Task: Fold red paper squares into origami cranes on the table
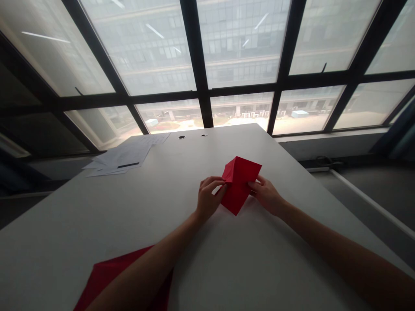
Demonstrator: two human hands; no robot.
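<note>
A piece of folded red paper is held up just above the white table, tilted with one corner pointing down. My left hand pinches its left side, where a flap stands partly raised. On the right edge, my right hand grips the paper between thumb and fingers; some of these fingertips are hidden behind it. More red paper lies on the table at the lower left, partly covered by my left forearm.
White paper sheets lie loosely stacked at the table's far left, with a dark pen-like strip on them. Two round holes sit near the far edge. Large dark-framed windows rise beyond the table. A white pipe runs along the floor at right.
</note>
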